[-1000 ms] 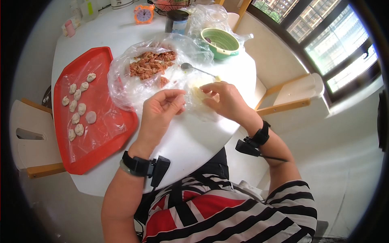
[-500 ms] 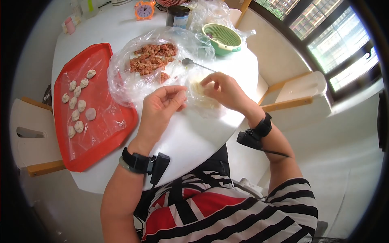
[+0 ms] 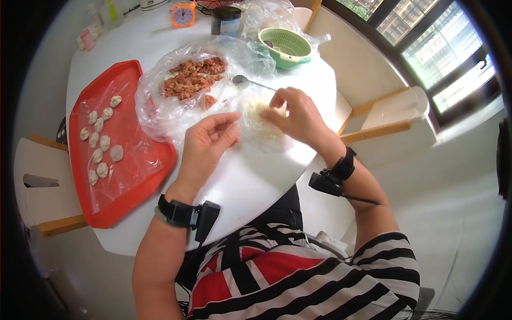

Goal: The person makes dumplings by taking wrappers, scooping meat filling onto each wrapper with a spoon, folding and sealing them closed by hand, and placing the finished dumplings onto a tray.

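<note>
My left hand (image 3: 210, 138) hovers over the near part of the table, its fingers loosely curled with a small gap between thumb and forefinger. I see nothing in it. Beside it, my right hand (image 3: 298, 114) is over a pale stack, apparently dough wrappers (image 3: 256, 106), on clear plastic. Its thumb and forefinger are bent but apart; whether they touch the stack is blurred. A metal spoon (image 3: 241, 79) lies just beyond, next to chopped meat filling (image 3: 192, 80) in a clear plastic bag (image 3: 152, 109).
On the left, a red tray (image 3: 130, 184) lined with plastic holds several dumplings (image 3: 105, 142) and one flat round wrapper (image 3: 117, 153). Farther back are a green colander (image 3: 290, 48), a dark-lidded jar (image 3: 226, 22) and an orange clock (image 3: 183, 15). Chairs stand at both sides.
My right hand has turned slightly, its thumb and forefinger moving wider apart over the pale stack. My left hand stays nearly in place. The whole view has shifted a little.
</note>
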`<control>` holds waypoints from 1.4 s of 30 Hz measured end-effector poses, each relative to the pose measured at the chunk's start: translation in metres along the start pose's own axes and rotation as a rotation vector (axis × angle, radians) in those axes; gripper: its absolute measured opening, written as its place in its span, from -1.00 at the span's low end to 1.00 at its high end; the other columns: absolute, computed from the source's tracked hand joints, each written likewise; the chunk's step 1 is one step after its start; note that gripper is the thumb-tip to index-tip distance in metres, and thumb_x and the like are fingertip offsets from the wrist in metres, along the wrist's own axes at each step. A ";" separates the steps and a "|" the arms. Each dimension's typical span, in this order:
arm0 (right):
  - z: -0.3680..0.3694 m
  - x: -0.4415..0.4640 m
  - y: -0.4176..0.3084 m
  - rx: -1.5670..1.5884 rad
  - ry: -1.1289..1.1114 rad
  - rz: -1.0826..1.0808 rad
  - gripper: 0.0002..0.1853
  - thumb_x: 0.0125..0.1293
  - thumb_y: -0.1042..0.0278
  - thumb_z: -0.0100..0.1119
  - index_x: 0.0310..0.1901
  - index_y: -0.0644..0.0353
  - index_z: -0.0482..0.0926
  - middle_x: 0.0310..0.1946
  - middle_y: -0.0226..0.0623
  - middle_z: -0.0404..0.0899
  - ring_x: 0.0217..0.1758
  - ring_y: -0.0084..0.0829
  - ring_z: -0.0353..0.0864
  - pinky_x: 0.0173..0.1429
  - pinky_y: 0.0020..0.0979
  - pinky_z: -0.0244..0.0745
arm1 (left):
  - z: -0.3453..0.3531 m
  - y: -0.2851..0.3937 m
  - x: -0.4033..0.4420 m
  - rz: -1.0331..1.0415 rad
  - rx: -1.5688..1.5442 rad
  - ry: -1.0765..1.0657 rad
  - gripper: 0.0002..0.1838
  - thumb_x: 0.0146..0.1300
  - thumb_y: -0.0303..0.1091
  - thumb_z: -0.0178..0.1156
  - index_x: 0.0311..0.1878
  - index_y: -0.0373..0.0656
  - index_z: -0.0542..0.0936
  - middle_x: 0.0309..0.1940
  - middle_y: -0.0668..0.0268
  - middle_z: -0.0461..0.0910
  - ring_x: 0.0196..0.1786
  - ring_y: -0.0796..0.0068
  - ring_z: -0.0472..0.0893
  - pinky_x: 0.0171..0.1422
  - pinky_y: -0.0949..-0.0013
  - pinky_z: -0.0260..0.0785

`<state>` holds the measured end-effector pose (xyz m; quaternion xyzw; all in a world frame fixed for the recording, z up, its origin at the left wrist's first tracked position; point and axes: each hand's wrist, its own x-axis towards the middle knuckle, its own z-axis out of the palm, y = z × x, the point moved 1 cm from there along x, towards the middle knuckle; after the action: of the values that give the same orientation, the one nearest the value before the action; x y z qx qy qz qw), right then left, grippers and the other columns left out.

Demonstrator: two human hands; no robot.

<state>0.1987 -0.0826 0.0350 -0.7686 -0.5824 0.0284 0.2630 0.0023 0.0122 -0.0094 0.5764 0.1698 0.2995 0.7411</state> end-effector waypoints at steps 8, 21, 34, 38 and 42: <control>0.014 -0.005 0.009 -0.056 0.002 -0.033 -0.77 0.11 0.31 0.33 -0.35 0.33 0.60 -0.41 -0.15 0.60 -0.35 -0.24 0.59 -0.21 -0.29 0.49 | 0.000 0.002 0.000 0.028 0.004 -0.005 -0.67 0.30 -0.41 0.24 0.11 -0.29 0.55 -0.13 0.32 0.60 -0.22 0.66 0.56 -0.07 0.56 0.41; -0.002 0.009 0.024 0.443 0.062 0.113 -0.89 0.27 0.47 0.14 -0.30 0.34 0.50 -0.46 -0.24 0.59 -0.39 -0.47 0.53 -0.23 -0.43 0.45 | -0.005 0.012 0.000 0.220 -0.087 0.019 -0.67 0.37 -0.34 0.14 0.12 -0.31 0.52 0.07 0.16 0.56 0.15 0.44 0.52 0.29 0.38 0.34; 0.019 -0.002 -0.067 0.129 0.049 -0.535 -0.83 0.12 0.57 0.26 -0.22 0.21 0.61 -0.36 -0.22 0.60 -0.26 -0.22 0.60 -0.18 -0.35 0.50 | 0.000 0.009 0.001 -0.295 -0.923 -0.139 -0.47 0.44 0.04 -0.02 0.24 -0.20 0.39 0.16 0.22 0.49 0.20 0.35 0.48 0.35 0.32 0.27; 0.024 -0.002 -0.066 0.280 -0.032 -0.594 -0.85 0.12 0.56 0.28 -0.24 0.23 0.61 -0.34 -0.20 0.60 -0.26 -0.20 0.60 -0.16 -0.31 0.51 | -0.013 -0.001 0.005 -0.266 -0.888 -0.142 -0.53 0.48 -0.02 -0.08 0.24 -0.17 0.38 0.18 0.22 0.48 0.16 0.37 0.50 0.34 0.29 0.29; 0.016 0.001 -0.052 0.449 0.090 -0.323 -0.91 0.29 0.55 0.15 -0.21 0.25 0.62 -0.33 -0.26 0.65 -0.28 -0.44 0.63 -0.15 -0.38 0.50 | -0.005 0.010 0.002 -0.273 -0.909 -0.045 -0.56 0.51 -0.10 -0.16 0.29 -0.18 0.32 0.17 0.20 0.48 0.17 0.31 0.50 0.35 0.20 0.30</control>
<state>0.1479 -0.0664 0.0443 -0.5889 -0.6643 0.0804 0.4533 -0.0015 0.0193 -0.0013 0.1724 0.0798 0.2307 0.9543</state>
